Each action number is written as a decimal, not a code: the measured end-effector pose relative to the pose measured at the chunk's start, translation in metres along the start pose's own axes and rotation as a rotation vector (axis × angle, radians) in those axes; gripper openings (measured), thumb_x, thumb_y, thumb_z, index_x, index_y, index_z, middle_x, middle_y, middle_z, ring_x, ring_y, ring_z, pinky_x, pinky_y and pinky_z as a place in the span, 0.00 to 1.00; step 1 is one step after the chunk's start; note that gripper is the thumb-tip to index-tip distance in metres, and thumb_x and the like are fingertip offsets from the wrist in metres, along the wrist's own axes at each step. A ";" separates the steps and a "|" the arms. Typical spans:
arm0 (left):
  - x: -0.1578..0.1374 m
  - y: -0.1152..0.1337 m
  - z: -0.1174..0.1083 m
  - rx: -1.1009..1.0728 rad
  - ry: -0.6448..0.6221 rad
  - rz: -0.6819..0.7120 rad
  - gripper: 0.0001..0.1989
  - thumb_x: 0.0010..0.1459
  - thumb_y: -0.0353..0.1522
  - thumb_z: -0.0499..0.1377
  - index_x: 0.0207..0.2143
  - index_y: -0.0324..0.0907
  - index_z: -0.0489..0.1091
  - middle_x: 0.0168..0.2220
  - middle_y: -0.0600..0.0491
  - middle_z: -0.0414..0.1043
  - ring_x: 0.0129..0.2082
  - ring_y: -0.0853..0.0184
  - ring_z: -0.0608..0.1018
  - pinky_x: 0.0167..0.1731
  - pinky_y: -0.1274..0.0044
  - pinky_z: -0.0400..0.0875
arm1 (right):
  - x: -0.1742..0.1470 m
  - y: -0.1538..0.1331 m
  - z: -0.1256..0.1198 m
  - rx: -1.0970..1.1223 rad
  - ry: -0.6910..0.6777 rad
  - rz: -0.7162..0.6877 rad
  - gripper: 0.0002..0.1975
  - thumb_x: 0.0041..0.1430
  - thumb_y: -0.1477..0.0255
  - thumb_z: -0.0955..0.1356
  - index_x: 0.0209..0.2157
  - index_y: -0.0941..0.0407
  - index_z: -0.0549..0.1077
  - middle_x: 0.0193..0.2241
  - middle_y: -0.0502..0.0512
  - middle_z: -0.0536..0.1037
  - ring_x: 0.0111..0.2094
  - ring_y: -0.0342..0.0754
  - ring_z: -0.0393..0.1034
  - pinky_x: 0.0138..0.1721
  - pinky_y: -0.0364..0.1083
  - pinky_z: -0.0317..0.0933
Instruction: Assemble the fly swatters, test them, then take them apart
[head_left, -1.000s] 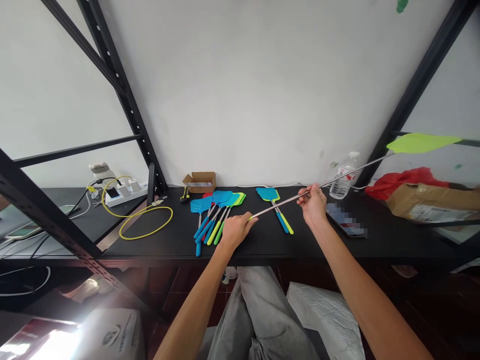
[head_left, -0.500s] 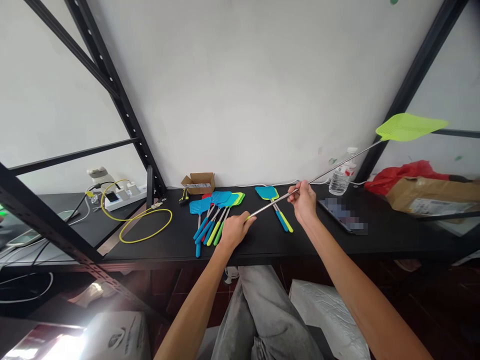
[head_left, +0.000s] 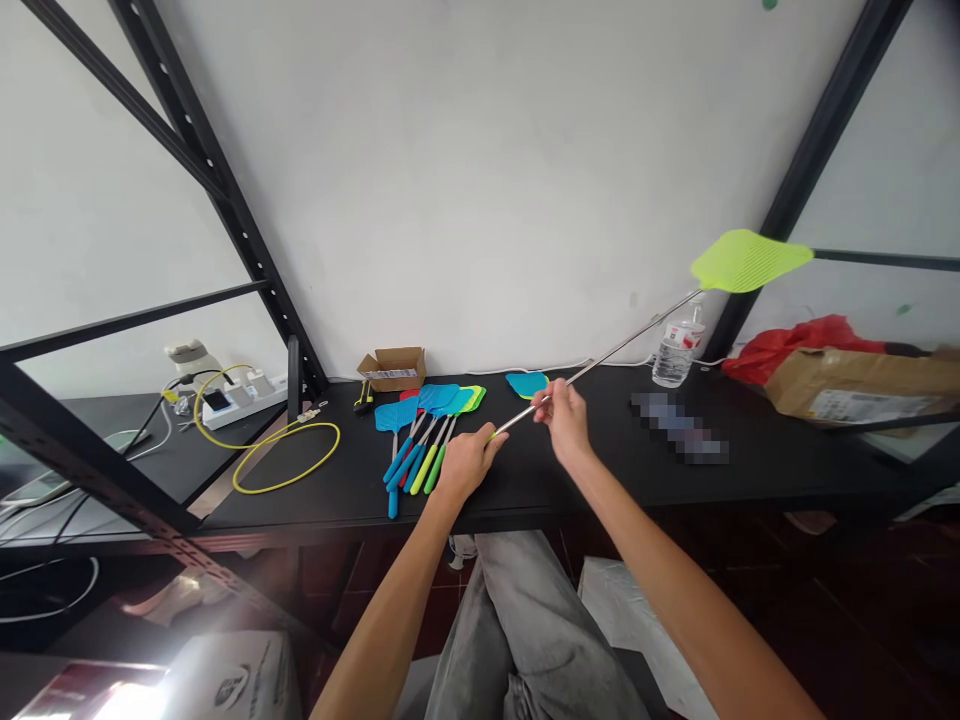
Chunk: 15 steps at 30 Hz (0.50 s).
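Place: a storeroom or workroom is suggested.
Rack frame (head_left: 240, 232): perforated black metal is seen.
Worktop (head_left: 750, 485): flanked by a power strip (head_left: 244, 409) left, a carton (head_left: 870, 372) right.

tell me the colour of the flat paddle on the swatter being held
The swatter's paddle is bright yellow-green, seen best in the head camera's view.

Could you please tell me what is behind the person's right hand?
Behind the right hand, a blue swatter head shows on the black table, partly covered. Its handle, and anything else directly behind the hand, cannot be seen.
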<state>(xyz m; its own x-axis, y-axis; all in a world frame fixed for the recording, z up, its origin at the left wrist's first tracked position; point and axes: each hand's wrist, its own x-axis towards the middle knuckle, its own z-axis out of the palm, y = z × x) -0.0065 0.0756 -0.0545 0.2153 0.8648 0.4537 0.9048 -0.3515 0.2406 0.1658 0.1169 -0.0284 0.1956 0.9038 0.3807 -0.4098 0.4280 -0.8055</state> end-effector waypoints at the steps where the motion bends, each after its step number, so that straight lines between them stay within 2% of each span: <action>1: 0.000 0.000 0.000 0.003 -0.002 -0.008 0.22 0.68 0.48 0.42 0.33 0.45 0.67 0.24 0.52 0.71 0.27 0.64 0.75 0.26 0.77 0.50 | -0.008 0.008 0.007 -0.008 -0.037 0.028 0.21 0.59 0.50 0.66 0.29 0.54 0.66 0.23 0.50 0.76 0.18 0.40 0.64 0.20 0.40 0.61; 6: -0.001 0.000 -0.002 0.004 -0.012 -0.024 0.24 0.68 0.48 0.41 0.38 0.44 0.69 0.27 0.50 0.74 0.28 0.62 0.77 0.26 0.77 0.52 | -0.035 0.030 0.025 -0.034 -0.118 0.090 0.20 0.62 0.51 0.63 0.31 0.54 0.67 0.31 0.55 0.81 0.22 0.42 0.65 0.17 0.40 0.56; 11: -0.002 -0.001 -0.002 -0.031 0.007 0.025 0.24 0.68 0.47 0.40 0.55 0.47 0.65 0.29 0.51 0.76 0.29 0.62 0.77 0.27 0.78 0.56 | -0.034 0.023 0.017 -0.119 -0.179 0.128 0.20 0.62 0.51 0.62 0.32 0.54 0.71 0.35 0.57 0.82 0.27 0.44 0.70 0.19 0.40 0.58; 13: -0.002 0.000 -0.001 -0.032 0.012 0.034 0.24 0.69 0.47 0.39 0.56 0.49 0.64 0.30 0.51 0.76 0.30 0.63 0.78 0.27 0.78 0.56 | -0.033 0.020 0.014 -0.140 -0.188 0.144 0.21 0.61 0.50 0.62 0.33 0.54 0.72 0.35 0.57 0.82 0.28 0.45 0.71 0.19 0.40 0.58; 15: -0.002 0.000 -0.001 -0.026 0.021 0.032 0.23 0.69 0.46 0.39 0.54 0.49 0.66 0.29 0.52 0.76 0.30 0.63 0.78 0.27 0.77 0.56 | -0.030 0.017 0.013 -0.157 -0.204 0.175 0.21 0.60 0.50 0.64 0.35 0.54 0.74 0.36 0.57 0.82 0.29 0.45 0.71 0.20 0.40 0.59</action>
<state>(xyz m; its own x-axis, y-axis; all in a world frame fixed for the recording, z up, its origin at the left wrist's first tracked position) -0.0071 0.0733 -0.0540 0.2363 0.8450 0.4797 0.8873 -0.3888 0.2479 0.1418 0.0965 -0.0476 -0.0553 0.9521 0.3007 -0.2761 0.2748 -0.9210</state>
